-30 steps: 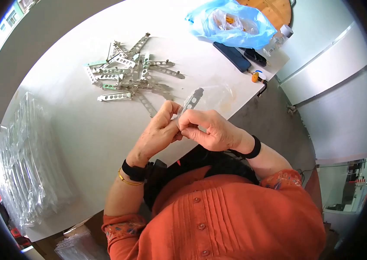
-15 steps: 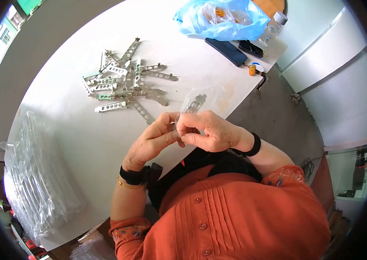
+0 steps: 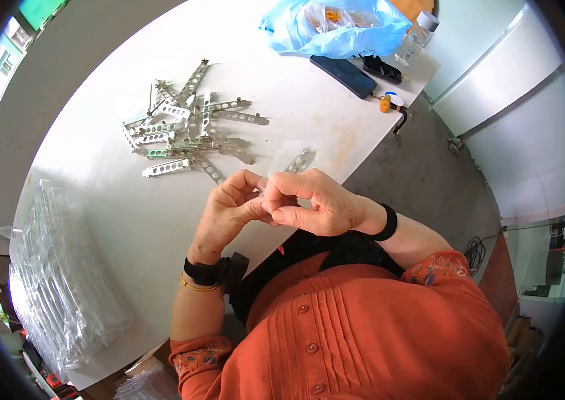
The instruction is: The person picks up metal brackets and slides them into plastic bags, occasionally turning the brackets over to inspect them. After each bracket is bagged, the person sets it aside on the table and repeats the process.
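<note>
My left hand [image 3: 230, 212] and my right hand [image 3: 316, 202] meet over the near edge of the white table, both with fingers pinched on a clear plastic bag [image 3: 287, 157]. The bag is thin and hard to make out, and most of it is hidden by the fingers. Just past my right hand, a perforated metal shape [image 3: 301, 160] shows; whether it is a part or a shadow is unclear. Beyond my hands lies a loose pile of perforated metal strips [image 3: 168, 137].
Clear plastic bags [image 3: 69, 280] are stacked on the table [image 3: 142, 233] at the left. Toward the back right are a blue plastic bag [image 3: 336, 40], a dark phone [image 3: 344, 76], a black case [image 3: 382, 69], a bottle [image 3: 418, 37] and a small orange item [image 3: 384, 103].
My hands have shifted slightly left, still pinched together. The clear bag shows less above the fingers. The whole view has moved a little.
</note>
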A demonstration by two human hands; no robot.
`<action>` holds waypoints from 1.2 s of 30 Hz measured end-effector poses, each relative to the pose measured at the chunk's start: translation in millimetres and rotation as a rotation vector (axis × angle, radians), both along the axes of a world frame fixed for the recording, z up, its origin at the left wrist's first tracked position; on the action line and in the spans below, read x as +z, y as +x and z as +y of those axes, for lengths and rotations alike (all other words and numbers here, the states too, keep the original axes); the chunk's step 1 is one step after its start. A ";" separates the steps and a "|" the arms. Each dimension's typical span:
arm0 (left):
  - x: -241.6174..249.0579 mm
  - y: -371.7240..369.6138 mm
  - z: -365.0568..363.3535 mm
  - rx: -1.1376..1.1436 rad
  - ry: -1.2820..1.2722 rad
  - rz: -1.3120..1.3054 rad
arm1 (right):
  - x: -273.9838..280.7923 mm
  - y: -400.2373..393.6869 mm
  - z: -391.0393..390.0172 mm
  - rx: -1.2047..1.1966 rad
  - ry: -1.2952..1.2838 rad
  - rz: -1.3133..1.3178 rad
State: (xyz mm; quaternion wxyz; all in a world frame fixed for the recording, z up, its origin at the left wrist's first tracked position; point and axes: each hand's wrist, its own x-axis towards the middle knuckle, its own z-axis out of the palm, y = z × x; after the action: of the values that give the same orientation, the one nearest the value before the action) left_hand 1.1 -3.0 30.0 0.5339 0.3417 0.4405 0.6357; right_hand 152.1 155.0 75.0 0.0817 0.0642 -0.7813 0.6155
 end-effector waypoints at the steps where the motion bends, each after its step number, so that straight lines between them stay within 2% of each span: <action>1: -0.4 -0.5 -0.8 0.000 0.000 0.000 | 0.6 -0.2 -0.7 0.002 -0.020 -0.005; 6: 12.7 1.0 -3.0 0.011 -0.007 -0.102 | 4.3 -0.7 -2.5 -0.017 -0.062 0.018; 11: 9.7 3.3 -1.8 0.041 -0.019 -0.031 | 4.2 -0.2 -3.3 -0.021 -0.042 0.018; 14: 4.3 5.3 -0.7 0.084 0.027 0.003 | 4.7 -0.3 -7.5 -0.039 0.028 0.114; 16: -1.5 6.0 0.9 0.108 0.063 0.023 | 11.3 1.2 -10.7 -0.100 0.232 0.149; 17: -4.7 6.2 1.6 0.136 0.071 0.065 | 9.9 -0.1 -11.9 -0.101 0.234 0.149; 19: -5.9 7.4 2.8 0.165 0.079 0.107 | 5.7 -3.7 -14.0 -0.152 0.371 0.326; 22: -3.4 10.3 3.3 0.213 0.096 0.125 | 7.9 -1.9 -12.2 -0.149 0.370 0.264; 24: 4.3 11.1 2.7 0.178 0.022 0.112 | 5.1 -0.2 -12.1 -0.153 0.363 0.248; 28: 5.5 19.5 7.0 0.214 0.077 0.073 | 4.4 1.2 -10.9 -0.179 0.331 0.165; 36: 13.2 15.6 4.7 0.025 -0.014 0.157 | -3.8 -2.9 -10.1 -0.137 0.389 0.237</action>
State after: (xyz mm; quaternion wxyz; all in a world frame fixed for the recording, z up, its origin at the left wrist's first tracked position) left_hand 16.7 1.7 43.2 0.4919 0.3813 0.4899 0.6104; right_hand 149.1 144.9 71.2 0.2003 0.0974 -0.8727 0.4346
